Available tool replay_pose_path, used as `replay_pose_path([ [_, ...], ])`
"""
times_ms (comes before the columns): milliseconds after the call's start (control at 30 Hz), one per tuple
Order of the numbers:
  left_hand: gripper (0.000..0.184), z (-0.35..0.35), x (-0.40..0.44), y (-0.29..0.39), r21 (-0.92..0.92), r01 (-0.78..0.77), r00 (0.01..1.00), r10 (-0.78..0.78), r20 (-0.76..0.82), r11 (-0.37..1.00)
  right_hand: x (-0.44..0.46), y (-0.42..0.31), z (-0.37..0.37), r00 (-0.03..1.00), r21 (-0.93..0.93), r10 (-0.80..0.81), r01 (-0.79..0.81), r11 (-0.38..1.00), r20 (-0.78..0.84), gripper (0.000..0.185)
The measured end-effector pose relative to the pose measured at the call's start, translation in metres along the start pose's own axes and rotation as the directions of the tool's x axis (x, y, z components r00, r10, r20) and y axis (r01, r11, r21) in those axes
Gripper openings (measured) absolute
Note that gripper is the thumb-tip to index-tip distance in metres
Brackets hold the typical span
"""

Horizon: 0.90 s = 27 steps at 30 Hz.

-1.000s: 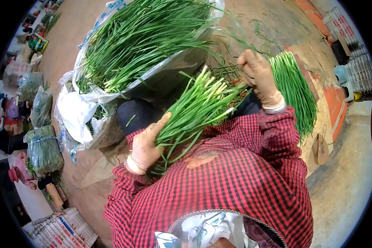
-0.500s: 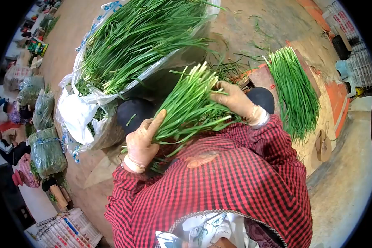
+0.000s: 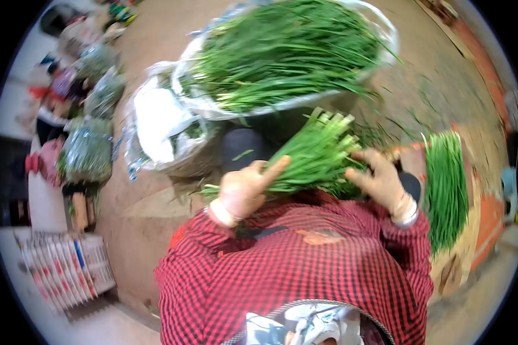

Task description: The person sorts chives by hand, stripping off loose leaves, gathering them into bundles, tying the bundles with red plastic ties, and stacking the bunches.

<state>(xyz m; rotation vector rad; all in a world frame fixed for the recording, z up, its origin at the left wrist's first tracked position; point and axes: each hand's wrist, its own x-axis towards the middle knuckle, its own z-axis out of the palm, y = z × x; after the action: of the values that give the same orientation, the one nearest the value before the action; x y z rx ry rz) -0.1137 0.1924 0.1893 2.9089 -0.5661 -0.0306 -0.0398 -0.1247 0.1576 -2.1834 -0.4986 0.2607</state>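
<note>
Turned the view, bringing the heaped bag (image 3: pixel 217 113) and laid bundle (image 3: pixel 445 195) farther right, and parted the thumb and fingers of the right hand (image 3: pixel 385 181) beside the pale stalk ends. Held the bunch of green stalks (image 3: pixel 311 164) before the checked shirt (image 3: pixel 305 253) in a curled left hand (image 3: pixel 240 192), with index finger stretched along the leaves. Risked slipped or skewed stalks from a slackened left hold, or snapped ones from too hard a tug.
</note>
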Motion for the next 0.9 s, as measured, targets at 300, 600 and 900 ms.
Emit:
replay_pose_path([
  [300,0.093,-0.003,-0.017,-0.017,-0.008,-0.005,0.999,0.005,0.046,1.000,0.004,-0.016,0.044,0.984,0.039,-0.119,0.115,0.993,0.136,0.018],
  [600,0.096,0.000,-0.019,-0.032,0.011,0.089,0.995,-0.089,-0.054,0.996,-0.016,0.025,-0.012,0.996,-0.309,-0.084,0.073,0.948,-0.021,0.021],
  [900,0.089,0.008,-0.010,-0.027,0.060,0.018,0.985,-0.008,-0.173,0.998,0.014,0.019,-0.031,0.955,-0.049,-0.081,0.070,0.996,-0.286,0.041],
])
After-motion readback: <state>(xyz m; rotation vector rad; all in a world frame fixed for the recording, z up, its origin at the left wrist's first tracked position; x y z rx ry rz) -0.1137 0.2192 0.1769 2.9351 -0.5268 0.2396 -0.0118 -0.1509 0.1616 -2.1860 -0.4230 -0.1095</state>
